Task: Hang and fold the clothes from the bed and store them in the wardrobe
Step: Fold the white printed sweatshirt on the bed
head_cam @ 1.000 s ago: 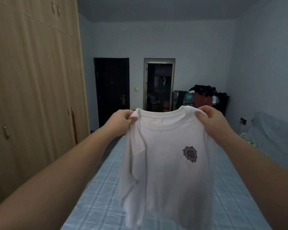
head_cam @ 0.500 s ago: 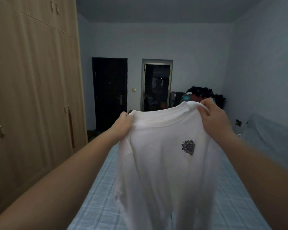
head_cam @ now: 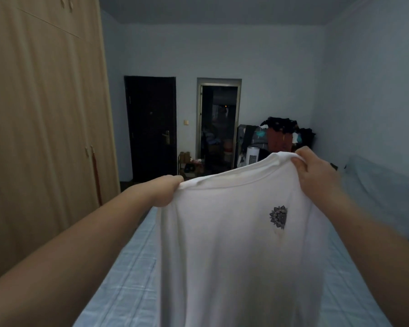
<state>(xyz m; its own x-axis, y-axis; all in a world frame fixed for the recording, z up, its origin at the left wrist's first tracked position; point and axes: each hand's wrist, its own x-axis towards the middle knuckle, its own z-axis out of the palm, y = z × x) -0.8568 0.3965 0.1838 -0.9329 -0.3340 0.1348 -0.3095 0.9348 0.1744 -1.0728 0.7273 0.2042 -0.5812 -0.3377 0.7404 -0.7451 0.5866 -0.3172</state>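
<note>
A white T-shirt (head_cam: 234, 251) is held up by its shoulders above the bed (head_cam: 128, 272), front facing the camera. The left hand (head_cam: 165, 191) is clenched on the left shoulder seam; the right hand (head_cam: 316, 175) is closed around the right shoulder, held higher, so that the neckline is tilted. A small dark floral emblem (head_cam: 278, 217) is printed on the chest. The wardrobe (head_cam: 40, 128), doors shut, is seen along the left wall. A pile of clothing (head_cam: 281, 135) is seen in the far corner.
</note>
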